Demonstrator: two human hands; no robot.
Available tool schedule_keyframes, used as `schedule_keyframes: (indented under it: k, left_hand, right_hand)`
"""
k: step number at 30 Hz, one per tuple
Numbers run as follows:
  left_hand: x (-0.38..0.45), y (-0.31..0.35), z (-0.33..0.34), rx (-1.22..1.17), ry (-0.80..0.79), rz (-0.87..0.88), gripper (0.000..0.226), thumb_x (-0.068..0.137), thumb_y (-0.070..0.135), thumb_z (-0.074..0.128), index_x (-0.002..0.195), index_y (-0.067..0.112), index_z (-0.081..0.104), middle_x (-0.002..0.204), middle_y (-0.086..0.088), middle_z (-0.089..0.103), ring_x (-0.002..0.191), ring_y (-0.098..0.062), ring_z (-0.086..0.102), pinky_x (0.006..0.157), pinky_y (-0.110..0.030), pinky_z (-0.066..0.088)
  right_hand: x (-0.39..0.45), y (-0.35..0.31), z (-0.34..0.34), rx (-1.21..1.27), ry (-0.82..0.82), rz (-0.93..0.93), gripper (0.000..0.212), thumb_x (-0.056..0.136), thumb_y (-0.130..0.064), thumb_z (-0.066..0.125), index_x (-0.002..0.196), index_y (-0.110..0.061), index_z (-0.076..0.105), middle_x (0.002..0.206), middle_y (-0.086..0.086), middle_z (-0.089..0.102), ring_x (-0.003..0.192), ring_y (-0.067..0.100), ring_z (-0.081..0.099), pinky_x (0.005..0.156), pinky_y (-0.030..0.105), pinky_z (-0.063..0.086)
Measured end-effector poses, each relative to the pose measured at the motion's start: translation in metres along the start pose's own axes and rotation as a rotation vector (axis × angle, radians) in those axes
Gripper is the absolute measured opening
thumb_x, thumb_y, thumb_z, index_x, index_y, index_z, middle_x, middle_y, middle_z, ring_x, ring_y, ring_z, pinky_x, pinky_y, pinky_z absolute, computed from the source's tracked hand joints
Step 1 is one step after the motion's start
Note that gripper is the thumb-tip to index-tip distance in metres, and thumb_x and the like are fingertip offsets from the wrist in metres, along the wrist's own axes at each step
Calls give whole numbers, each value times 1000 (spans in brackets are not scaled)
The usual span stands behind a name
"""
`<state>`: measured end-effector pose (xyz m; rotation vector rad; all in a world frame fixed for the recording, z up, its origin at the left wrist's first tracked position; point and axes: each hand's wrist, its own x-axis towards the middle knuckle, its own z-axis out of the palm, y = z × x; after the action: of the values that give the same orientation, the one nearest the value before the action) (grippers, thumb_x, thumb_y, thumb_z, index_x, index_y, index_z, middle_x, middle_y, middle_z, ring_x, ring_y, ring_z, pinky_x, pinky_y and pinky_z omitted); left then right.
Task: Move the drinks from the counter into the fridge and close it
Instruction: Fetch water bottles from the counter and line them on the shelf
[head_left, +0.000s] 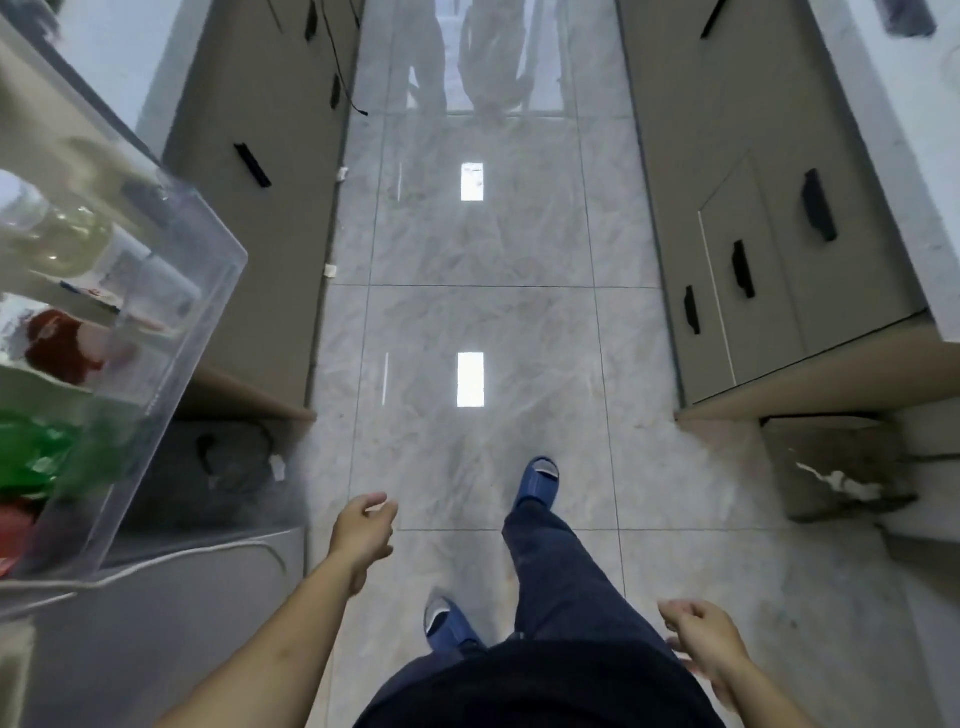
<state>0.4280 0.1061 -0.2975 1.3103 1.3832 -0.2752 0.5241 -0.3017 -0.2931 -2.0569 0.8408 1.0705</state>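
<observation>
While I stand mid-aisle, my left hand (363, 525) and right hand (701, 636) hang loosely curled, holding nothing; the open fridge door shelf (171, 332) with bottles (62, 343) lies to my left, nearer the left hand.

— What is seen of the fridge?
— Its door (156, 623) is swung open at the left, with a clear door bin (171, 332) tilted in view.
— And the drinks?
— Blurred bottles (78, 239) are held in the bin: a pale one at the far end, then red (62, 348) and green (36, 452) ones nearer.
</observation>
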Motion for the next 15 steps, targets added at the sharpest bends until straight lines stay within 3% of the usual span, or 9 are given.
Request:
schedule_keyframes:
  k: [1,3,9,15]
  left_hand:
    - [6,13,6,11,4,3,32,97,21,58,127,11,55,101,-12,59,89,-27,58,80,-40,54]
    - [13,36,15,38,20,-3,31,98,21,58,128,11,55,102,-13,59,89,-27,58,80,-40,53]
    - [26,83,35,89,112,-58,28,97,22,59,122,9,58,102,-13,64,92,-31,61,80,-41,54]
    - [43,128,55,32,175,-123,16,94,22,60,106,12,65,95,-11,63,77,-25,57,70,-35,52]
  right_hand:
    - [8,-11,-4,-4,-6,-2,14,92,-16,63,81,-10,57,77,11,52,78,15,40,57,30,48]
    - [25,-42,-14,-24,-18,-20,21,91,-14,62,74,-12,50,70,10,48,68,21,45,59,30,45]
    - [74,-188,-48,-108,-91,-110,17,93,-22,63,83,-8,60,72,9,56,66,25,52,62,32,48]
    - [108,-348,-55,-123,-119,-294,12,93,-22,63,88,-11,60,75,8,56,68,22,53,64,33,51]
